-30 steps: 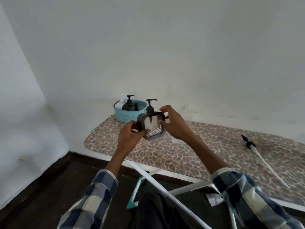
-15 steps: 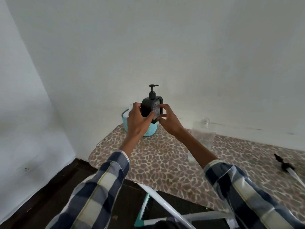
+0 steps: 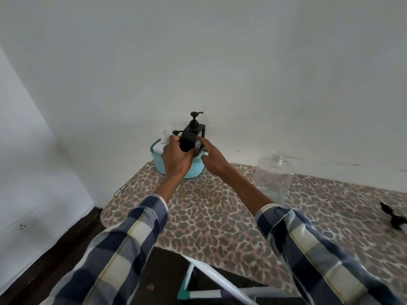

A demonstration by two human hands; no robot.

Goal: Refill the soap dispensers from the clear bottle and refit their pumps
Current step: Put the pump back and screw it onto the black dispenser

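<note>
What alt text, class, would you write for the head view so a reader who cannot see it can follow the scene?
Both hands, left hand and right hand, hold a black pump dispenser over a teal basket on a leopard-print board. An uncapped clear bottle stands to the right.

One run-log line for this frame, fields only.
left hand: holds black dispenser | right hand: on it | place: over teal basket | clear bottle: uncapped, upright

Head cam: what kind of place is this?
Probably a room in a home, not a workshop. A leopard-print padded board on a folding frame, likely an ironing board, serves as the table against a bare white wall, with dark flooring and a teal basket of dispensers.
</note>
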